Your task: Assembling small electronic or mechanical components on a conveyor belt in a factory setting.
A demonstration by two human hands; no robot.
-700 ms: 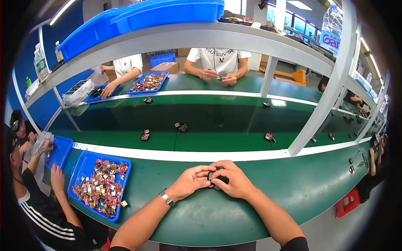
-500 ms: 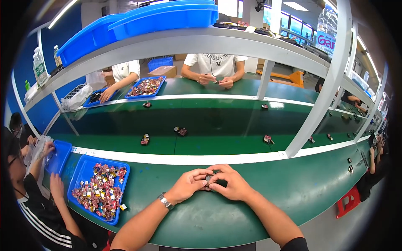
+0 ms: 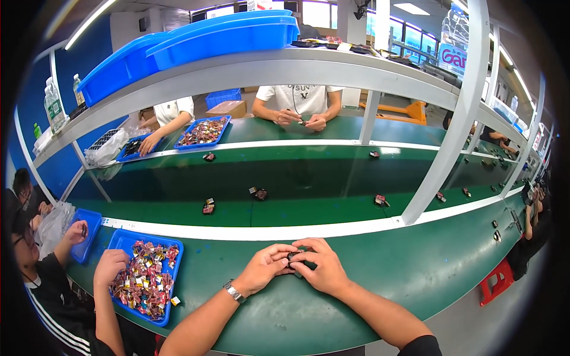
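Note:
My left hand (image 3: 265,269), with a metal-banded watch (image 3: 234,291) at its wrist, and my right hand (image 3: 321,266) meet over the green bench top. Both are closed around a small black plastic part (image 3: 294,257), pinched between thumbs and fingertips. Most of the part is covered by my fingers, so its exact kind is hidden. To the left of my forearm stands a blue tray (image 3: 177,274) heaped with small red, yellow and white components (image 3: 142,279).
At my left a co-worker's hand (image 3: 111,267) reaches to the blue tray's edge. Beyond a white rail (image 3: 255,232), a green conveyor belt (image 3: 320,204) carries scattered small parts. A grey post (image 3: 448,142) and a shelf with blue bins (image 3: 222,38) stand ahead. Two people sit across.
The left co-worker's near hand has moved over to the tray of components. My hands stay together on the black part, with the fingers slightly shifted.

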